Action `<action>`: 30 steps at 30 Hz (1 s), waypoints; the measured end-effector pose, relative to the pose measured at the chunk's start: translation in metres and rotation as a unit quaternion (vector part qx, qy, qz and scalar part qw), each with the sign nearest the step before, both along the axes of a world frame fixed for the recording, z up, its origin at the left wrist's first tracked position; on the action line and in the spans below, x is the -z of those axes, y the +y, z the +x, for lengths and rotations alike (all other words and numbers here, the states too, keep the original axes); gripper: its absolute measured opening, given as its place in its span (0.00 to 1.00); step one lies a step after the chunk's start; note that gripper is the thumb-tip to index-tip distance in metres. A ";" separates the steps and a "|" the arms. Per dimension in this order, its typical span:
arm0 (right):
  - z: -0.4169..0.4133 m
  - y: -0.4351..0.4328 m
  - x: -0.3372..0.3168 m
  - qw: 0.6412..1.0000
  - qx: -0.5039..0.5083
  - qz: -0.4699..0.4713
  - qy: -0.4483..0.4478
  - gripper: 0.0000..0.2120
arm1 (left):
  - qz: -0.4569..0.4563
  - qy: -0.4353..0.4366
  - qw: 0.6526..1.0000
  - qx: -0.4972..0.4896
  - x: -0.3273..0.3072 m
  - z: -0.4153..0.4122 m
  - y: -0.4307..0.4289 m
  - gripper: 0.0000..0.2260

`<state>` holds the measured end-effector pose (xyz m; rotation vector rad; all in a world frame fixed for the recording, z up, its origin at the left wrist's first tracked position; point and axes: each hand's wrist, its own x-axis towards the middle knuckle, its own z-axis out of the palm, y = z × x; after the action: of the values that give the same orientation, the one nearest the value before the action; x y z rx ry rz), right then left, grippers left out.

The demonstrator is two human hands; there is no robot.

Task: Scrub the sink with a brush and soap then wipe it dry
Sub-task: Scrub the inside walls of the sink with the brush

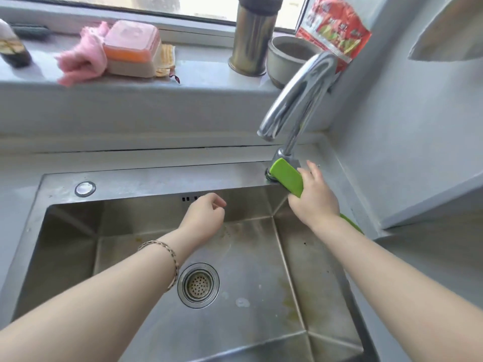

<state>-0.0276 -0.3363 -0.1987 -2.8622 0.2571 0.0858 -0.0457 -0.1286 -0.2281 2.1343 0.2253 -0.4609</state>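
The right hand [315, 199] is gripping the green brush [287, 177], fingers wrapped round the middle of its handle, and the tail of the handle is poking out behind the wrist. The brush's dark bristled head is pressing against the foot of the faucet [300, 97], on the near-left side of its base, where the faucet is standing on the back ledge of the sink [146, 178].

The left hand [205, 218] is hovering to the left of the faucet and nearer the person, over the basin close to the back wall. Its fingers are hanging loosely curled and it is holding nothing. A thin bracelet [167, 257] is sitting on that forearm.

Below and left of the faucet, the drain strainer [198, 285] is lying in the basin floor, which is showing yellowish stains and a few dark specks on the side under the faucet. Far left of the faucet along the same ledge, a round metal cap [85, 189] is sitting flat, and two small overflow slots [190, 198] are showing in the back wall just beside the left hand's fingertips.

Behind the faucet, on the windowsill, a grey bowl [287, 56] is standing just past the spout's bend, with a tall metal canister [252, 37] touching or nearly touching it on the left and a red packet [334, 27] leaning behind it. Well to the left of the faucet on that sill, a pink-lidded box [133, 47] is resting beside a crumpled pink cloth [81, 58], and a dark bottle [13, 48] is standing at the far left edge.
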 end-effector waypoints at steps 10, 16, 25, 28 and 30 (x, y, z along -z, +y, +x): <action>0.000 0.000 -0.006 0.995 -0.002 -0.099 -0.001 0.18 | -0.108 0.060 0.988 -0.098 -0.012 -0.017 -0.028 0.12; -0.006 -0.003 -0.008 0.997 0.014 -0.073 -0.002 0.17 | -0.153 0.103 0.964 -0.191 -0.013 -0.018 -0.022 0.12; -0.053 0.080 -0.026 0.894 -0.031 0.408 0.181 0.18 | -0.397 0.094 0.824 -0.394 -0.042 -0.011 -0.029 0.09; -0.067 0.104 -0.023 0.839 -0.038 0.491 0.230 0.16 | -0.437 0.099 0.812 -0.373 -0.049 -0.016 -0.023 0.18; -0.066 0.107 -0.027 0.822 -0.034 0.515 0.239 0.08 | -0.394 0.095 0.847 -0.345 -0.048 -0.025 -0.019 0.23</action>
<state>-0.0940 -0.2290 -0.1718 -1.7163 0.1295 0.7212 -0.0705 -0.1481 -0.1798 1.0881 0.7467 -0.2567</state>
